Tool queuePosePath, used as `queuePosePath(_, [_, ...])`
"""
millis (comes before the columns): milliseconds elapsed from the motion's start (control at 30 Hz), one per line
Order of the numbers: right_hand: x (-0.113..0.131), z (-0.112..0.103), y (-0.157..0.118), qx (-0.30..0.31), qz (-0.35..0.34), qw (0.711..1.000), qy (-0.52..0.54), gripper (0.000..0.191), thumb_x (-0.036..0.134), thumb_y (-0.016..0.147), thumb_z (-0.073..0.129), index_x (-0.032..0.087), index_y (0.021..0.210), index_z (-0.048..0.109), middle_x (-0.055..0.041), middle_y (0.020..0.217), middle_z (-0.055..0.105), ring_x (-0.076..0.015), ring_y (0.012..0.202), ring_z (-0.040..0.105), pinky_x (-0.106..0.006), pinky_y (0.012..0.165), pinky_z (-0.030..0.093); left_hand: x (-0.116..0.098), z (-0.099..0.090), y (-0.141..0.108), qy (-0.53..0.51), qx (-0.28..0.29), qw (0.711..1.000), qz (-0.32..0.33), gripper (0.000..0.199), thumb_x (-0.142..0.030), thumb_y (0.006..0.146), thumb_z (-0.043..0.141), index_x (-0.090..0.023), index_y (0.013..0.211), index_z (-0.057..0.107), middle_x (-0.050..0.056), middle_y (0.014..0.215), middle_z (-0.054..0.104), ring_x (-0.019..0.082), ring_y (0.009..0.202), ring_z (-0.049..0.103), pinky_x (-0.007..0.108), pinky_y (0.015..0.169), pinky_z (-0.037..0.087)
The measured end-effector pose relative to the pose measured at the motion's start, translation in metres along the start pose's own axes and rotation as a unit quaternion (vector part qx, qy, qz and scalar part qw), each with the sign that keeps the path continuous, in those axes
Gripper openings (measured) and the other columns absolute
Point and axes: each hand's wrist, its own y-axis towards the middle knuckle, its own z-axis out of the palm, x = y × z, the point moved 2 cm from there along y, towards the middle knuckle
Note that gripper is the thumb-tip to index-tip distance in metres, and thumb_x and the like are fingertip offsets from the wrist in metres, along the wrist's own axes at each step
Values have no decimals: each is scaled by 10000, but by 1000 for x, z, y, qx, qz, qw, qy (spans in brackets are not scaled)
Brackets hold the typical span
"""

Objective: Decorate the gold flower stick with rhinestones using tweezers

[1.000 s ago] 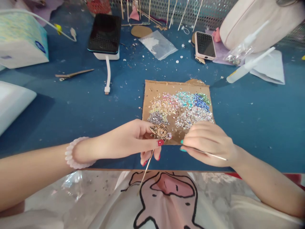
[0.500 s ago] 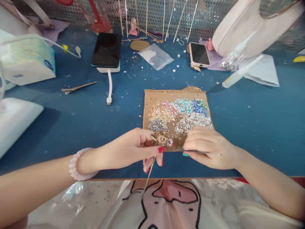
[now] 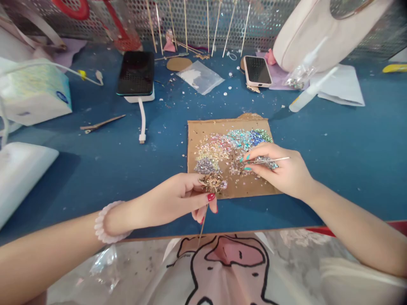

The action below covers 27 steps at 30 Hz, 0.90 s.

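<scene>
My left hand (image 3: 181, 197), with a beaded bracelet at the wrist, pinches a gold flower hairpin (image 3: 212, 182) between thumb and fingers. Its long thin stem points down past the table edge. My right hand (image 3: 282, 171) is closed on slim metal tweezers (image 3: 270, 160), held nearly level, their tips among the pale rhinestones (image 3: 235, 168). Those stones lie on a cardboard sheet (image 3: 254, 190), sorted loosely by colour: pink and yellow, turquoise (image 3: 238, 137), blue, green and grey (image 3: 206, 165). The right fingers cover part of the pale pile.
Behind the cardboard lie a small plastic bag (image 3: 200, 77), a phone (image 3: 258, 70) and a white glue pen (image 3: 311, 91). To the left are a dark phone (image 3: 136, 74) with a short white cable, a metal hair clip (image 3: 103, 123) and a tissue box (image 3: 34, 93). Several thin sticks (image 3: 186, 27) lean at the back.
My right hand has moved forward from the cardboard's near edge to the rhinestones, its fingers extending along the tweezers. My left hand keeps the hairpin in nearly the same place. The view has shifted slightly.
</scene>
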Motion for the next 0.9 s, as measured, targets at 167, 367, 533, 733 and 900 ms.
queuePosePath(167, [-8, -10, 1, 45, -21, 999, -5, 65, 279, 872, 606, 226, 906, 592, -5, 891, 692, -152, 859, 663, -289, 783, 512, 8, -2, 3, -5, 22, 999, 31, 200, -195, 931, 477, -124, 806, 616, -33, 666, 593, 50, 551, 557, 154, 573, 474])
queuePosePath(367, [-15, -23, 2, 70, -28, 997, -24, 115, 342, 891, 569, 234, 893, 608, -6, 902, 695, -159, 855, 654, -289, 745, 503, 10, -3, 2, -1, 25, 999, 32, 170, -190, 911, 489, -125, 832, 624, -12, 753, 628, 46, 548, 563, 160, 565, 485])
queuePosePath(533, [-13, -25, 2, 106, -32, 993, -31, 182, 378, 915, 519, 227, 878, 614, -15, 883, 692, -162, 841, 646, -293, 741, 491, 9, -2, 2, -3, 25, 999, 34, 212, -199, 921, 481, -124, 786, 626, -12, 716, 619, 49, 543, 565, 161, 560, 483])
queuePosePath(733, [-11, -27, 2, 123, -27, 992, -29, 168, 370, 914, 523, 233, 878, 615, -9, 882, 690, -156, 830, 642, -286, 748, 480, 9, -3, 4, -25, 24, 999, 37, 210, -168, 930, 470, -133, 801, 632, -26, 740, 627, 32, 529, 557, 142, 550, 479])
queuePosePath(900, [-11, -28, 1, 115, -23, 992, -42, 161, 365, 914, 521, 237, 875, 610, -11, 882, 687, -163, 836, 639, -284, 733, 477, 8, -2, 3, -30, 24, 998, 40, 221, -138, 926, 462, -141, 800, 644, -33, 742, 641, 30, 528, 564, 136, 549, 481])
